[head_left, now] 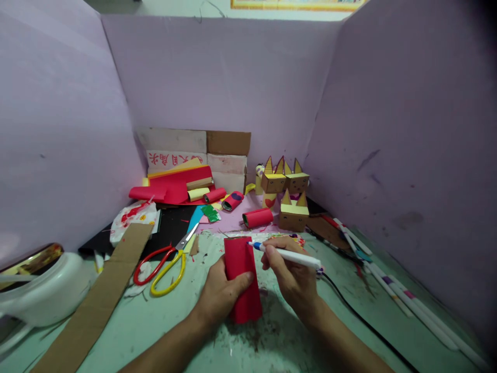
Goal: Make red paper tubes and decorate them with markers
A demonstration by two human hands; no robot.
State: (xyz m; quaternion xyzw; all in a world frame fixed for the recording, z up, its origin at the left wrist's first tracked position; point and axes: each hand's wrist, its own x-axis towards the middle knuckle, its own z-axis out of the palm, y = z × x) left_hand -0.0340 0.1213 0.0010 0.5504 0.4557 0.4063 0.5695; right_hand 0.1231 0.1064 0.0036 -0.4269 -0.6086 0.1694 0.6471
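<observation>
My left hand (221, 290) is wrapped round a red paper-covered tube (241, 280), thumb across its front, holding it upright and slightly tilted above the table. In my right hand (293, 269) is a white marker (295, 257) with a blue end. The marker's tip meets or nearly meets the tube's upper right edge; whether it touches I cannot tell. A short red tube (258, 218) lies just behind. Near my left hand rest scissors (173, 259) with one red and one yellow handle, their blades apart.
A long cardboard strip (99, 295) and a white pot-like vessel (54, 290) stand at left. Cardboard heads with pointed ears (294, 211) are at the back right. Red paper (174, 189) is piled by a cardboard box (227, 166). A black cable (357, 311) and white rods (415, 305) lie right.
</observation>
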